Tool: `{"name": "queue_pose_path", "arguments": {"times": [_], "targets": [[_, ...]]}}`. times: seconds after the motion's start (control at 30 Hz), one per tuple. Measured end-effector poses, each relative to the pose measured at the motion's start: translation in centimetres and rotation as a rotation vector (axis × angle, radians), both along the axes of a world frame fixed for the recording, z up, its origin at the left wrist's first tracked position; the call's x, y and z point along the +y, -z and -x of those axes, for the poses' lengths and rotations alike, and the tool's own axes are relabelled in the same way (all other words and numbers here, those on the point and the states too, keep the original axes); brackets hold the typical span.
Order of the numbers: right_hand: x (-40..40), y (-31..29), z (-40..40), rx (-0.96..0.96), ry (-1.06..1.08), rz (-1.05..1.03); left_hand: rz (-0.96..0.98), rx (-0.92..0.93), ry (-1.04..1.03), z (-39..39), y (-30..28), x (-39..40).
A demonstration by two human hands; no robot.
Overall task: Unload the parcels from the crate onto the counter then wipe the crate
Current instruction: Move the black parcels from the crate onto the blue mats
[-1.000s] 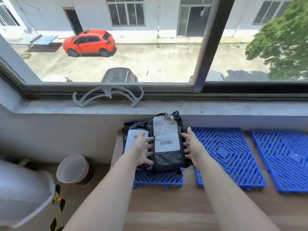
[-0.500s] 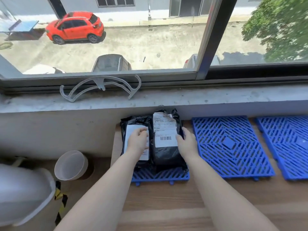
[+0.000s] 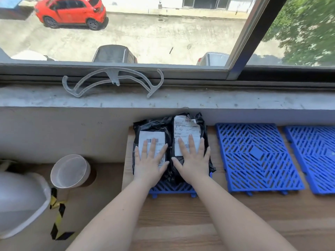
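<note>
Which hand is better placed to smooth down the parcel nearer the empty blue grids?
The right hand: it lies flat on the right parcel, beside the empty blue grid. The left hand presses the left parcel.

wall (image 3: 72, 134) behind parcels (image 3: 154, 127) (touching) | blue grid (image 3: 257, 156) bare

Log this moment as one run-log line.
left hand: flat on left parcel | right hand: flat on right parcel | parcels: side by side on blue grid panel | crate: not in view
</note>
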State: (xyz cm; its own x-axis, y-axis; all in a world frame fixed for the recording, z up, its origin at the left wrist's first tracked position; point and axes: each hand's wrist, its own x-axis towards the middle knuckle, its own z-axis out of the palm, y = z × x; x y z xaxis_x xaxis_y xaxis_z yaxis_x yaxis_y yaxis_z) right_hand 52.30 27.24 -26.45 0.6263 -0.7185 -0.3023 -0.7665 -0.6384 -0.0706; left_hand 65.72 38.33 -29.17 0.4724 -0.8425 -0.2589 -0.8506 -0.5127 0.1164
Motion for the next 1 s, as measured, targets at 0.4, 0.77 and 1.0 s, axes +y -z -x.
{"name": "queue_pose_path", "arguments": {"times": [0.4,0.77,1.0], "targets": [[0.1,-0.1,-1.0,0.045,0.005,0.095,-0.052,0.047,0.019,-0.4,-1.5,-1.4],[3.0,-4.6,2.2,0.105,-0.010,0.100,0.061,-0.168,0.256,-0.1,-8.3,-0.3],[1.8,-9.0,7.1,-0.056,0.033,0.140,0.167,-0.214,0.451,2.5,-12.4,-1.5]]}}
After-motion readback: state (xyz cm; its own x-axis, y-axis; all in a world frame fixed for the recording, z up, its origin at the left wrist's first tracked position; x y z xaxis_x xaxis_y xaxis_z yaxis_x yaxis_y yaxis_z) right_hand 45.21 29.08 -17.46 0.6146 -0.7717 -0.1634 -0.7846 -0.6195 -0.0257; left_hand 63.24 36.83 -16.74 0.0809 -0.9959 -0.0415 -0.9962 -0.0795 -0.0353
